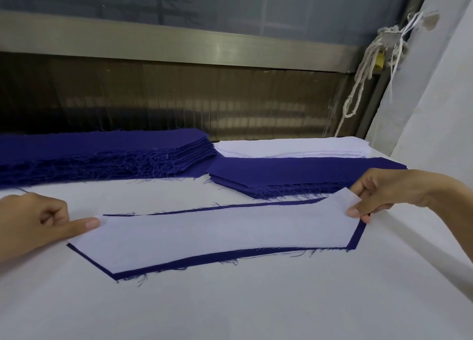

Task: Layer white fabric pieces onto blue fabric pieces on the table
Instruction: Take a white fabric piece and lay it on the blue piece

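A long white fabric piece [204,234] lies on a matching blue fabric piece [230,257] in the middle of the table. The blue shows as a narrow border along the near, right and far edges. My left hand [38,224] has its fingers curled, and its straight thumb touches the white piece's left tip. My right hand [384,193] pinches the white piece's right end between thumb and fingers, with that corner lifted slightly off the blue.
A tall stack of frayed blue pieces [102,155] sits at the back left. A lower blue stack [294,172] lies at the back right, with a white stack [294,147] behind it. White cloth [230,309] covers the table. A knotted rope [363,78] hangs by the window frame.
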Demonstrator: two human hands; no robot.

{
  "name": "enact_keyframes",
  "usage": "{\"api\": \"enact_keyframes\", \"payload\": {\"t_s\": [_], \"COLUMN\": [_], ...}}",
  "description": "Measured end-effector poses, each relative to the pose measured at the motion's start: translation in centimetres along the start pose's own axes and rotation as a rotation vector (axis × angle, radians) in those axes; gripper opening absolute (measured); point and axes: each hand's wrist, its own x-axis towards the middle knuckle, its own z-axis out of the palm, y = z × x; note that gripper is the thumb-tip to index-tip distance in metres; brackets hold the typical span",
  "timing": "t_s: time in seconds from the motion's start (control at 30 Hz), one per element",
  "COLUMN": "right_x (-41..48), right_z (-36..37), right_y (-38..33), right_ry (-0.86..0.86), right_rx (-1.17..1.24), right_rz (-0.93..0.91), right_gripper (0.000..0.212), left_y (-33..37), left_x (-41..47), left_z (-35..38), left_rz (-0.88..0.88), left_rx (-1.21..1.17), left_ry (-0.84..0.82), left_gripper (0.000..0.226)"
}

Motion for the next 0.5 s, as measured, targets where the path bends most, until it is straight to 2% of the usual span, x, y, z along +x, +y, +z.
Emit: {"api": "enact_keyframes", "payload": {"t_s": [0.2,0.27,0.5], "right_x": [0.25,0.30,0.47], "right_z": [0.21,0.16,-0.01], "right_y": [-0.13,-0.11,0.02], "right_ry": [0.051,0.054,0.033], "right_rx": [-0.023,-0.042,-0.094], "right_rz": [0.040,0.047,0.082], "right_gripper": [0.022,0.021,0.031], "left_y": [0.42,0.35,0.35], "left_x": [0.53,0.63,0.29], "left_z": [0.11,0.11,0.00], "left_rz": [-0.029,-0.010,0.015], "left_rx": [-0.095,-0.061,-0.017], "left_ry": [-0.050,-0.044,-0.001], "left_gripper": [0.062,0.060,0.055]}}
